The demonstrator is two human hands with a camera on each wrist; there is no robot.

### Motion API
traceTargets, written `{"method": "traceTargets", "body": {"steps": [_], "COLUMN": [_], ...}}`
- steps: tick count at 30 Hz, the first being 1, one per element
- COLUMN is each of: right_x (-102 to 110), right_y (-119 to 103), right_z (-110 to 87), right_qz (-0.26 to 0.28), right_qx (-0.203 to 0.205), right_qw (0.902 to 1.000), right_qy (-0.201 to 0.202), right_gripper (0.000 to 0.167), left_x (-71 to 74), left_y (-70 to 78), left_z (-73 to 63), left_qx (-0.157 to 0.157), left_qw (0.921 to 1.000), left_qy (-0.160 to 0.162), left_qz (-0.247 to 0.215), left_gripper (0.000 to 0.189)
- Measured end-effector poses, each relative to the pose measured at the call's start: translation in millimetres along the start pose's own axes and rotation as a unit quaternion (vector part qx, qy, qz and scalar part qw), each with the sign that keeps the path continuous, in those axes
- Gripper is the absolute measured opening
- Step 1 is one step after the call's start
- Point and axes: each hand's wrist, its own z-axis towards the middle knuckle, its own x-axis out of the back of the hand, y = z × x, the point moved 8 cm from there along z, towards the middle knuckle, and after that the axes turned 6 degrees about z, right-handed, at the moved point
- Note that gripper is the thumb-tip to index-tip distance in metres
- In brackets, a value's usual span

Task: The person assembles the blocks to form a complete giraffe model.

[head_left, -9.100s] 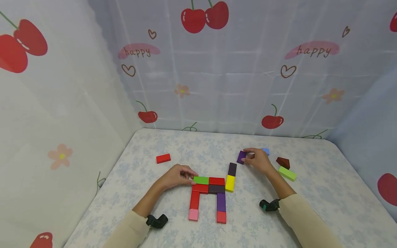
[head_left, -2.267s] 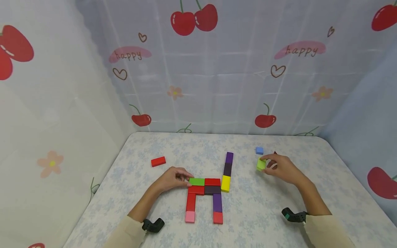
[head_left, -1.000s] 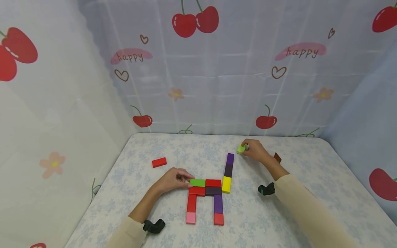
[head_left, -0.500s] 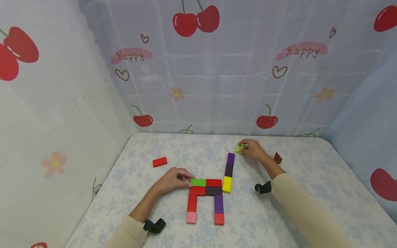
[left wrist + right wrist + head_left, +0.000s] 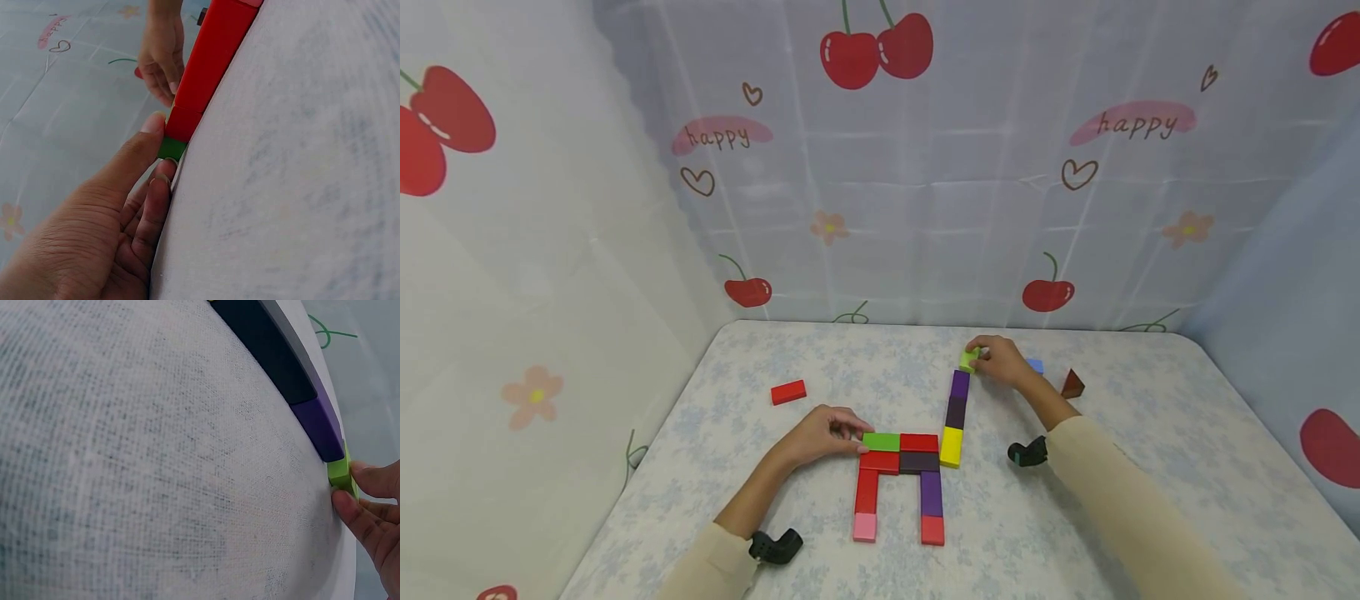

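Note:
Flat coloured blocks form a figure on the table: a green block [image 5: 882,441] and red block [image 5: 922,442] on top, two legs ending in a pink block [image 5: 864,527] and a red one, and a column of yellow [image 5: 951,446], dark and purple blocks [image 5: 959,384]. My left hand [image 5: 829,431] rests against the green block's left end, thumb and fingers touching it [image 5: 171,149]. My right hand [image 5: 997,358] pinches a lime-green block [image 5: 967,360] right at the far end of the purple block [image 5: 320,427]; in the right wrist view the lime-green block [image 5: 340,474] touches it.
A loose red block [image 5: 787,392] lies at the left. A small blue block [image 5: 1036,366] and a dark red-brown block [image 5: 1072,385] lie right of my right hand. Cherry-print curtains wall the table on three sides.
My right hand picked up the lime-green block at the right, carried it left and down to the far end of the purple block. The left hand has stayed on the green block.

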Motion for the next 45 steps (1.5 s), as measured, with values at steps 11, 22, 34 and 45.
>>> {"method": "traceTargets", "body": {"steps": [11, 22, 34, 45], "right_x": [-4, -5, -7, 26], "right_y": [-3, -7, -4, -3], "right_z": [0.9, -1.1, 0.9, -13.6], "right_qz": [0.001, 0.007, 0.005, -0.01], "right_qx": [0.005, -0.002, 0.002, 0.037], "right_qw": [0.9999, 0.9997, 0.9995, 0.9989], "right_qy": [-0.011, -0.024, -0.031, 0.029], "right_gripper": [0.026, 0.026, 0.026, 0.03], "left_x": [1.2, 0.9, 1.3, 3.6], "left_y": [-5.2, -9.0, -7.6, 20.1], "left_z": [1.5, 1.1, 1.1, -4.6], "left_qx": [-0.003, -0.002, -0.002, -0.006], "left_qw": [1.0, 1.0, 1.0, 0.9997], "left_qy": [0.0, -0.002, 0.003, -0.002], "left_qz": [-0.002, -0.001, -0.003, -0.023], "left_gripper": [0.027, 0.026, 0.027, 0.027]}}
